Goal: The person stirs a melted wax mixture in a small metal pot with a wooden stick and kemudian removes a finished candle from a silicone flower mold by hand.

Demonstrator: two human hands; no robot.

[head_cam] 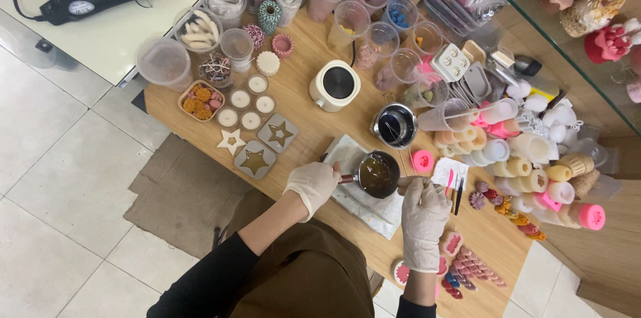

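— Wooden worktable (314,101), crowded almost end to end. What sits at its far left?

— Clear plastic cups (164,63) along the edge, then a small tray of dried orange flowers (201,99), five round white candles (244,109) and grey star moulds (254,160) close to the near edge. Beyond that edge there is only pale floor tile and a flattened sheet of cardboard (180,191).

— And the person's left hand?

— Left hand (312,183), in a pale glove, comes up from a black sleeve with the forearm angled toward the table. Its fingers are curled shut around the handle of a small metal melting pot (378,174), which holds dark amber liquid and sits over a white cloth (354,188) at the near edge.

— The other hand?

— Right hand (423,218), also gloved, rises almost straight from below, fingertips at the pot's right rim. Whether it grips something thin there or only touches the rim, I cannot tell.

— Any open room around them?

— Little. A bare strip of wood runs between the white electric melter (334,85) and the star moulds. Behind the pot stands a steel pitcher (394,125); to its right lie a pink round mould (422,161) and tweezers (459,194). Farther right, pillar candles (527,171) in cream and pink fill the table up to a glass shelf (554,44).
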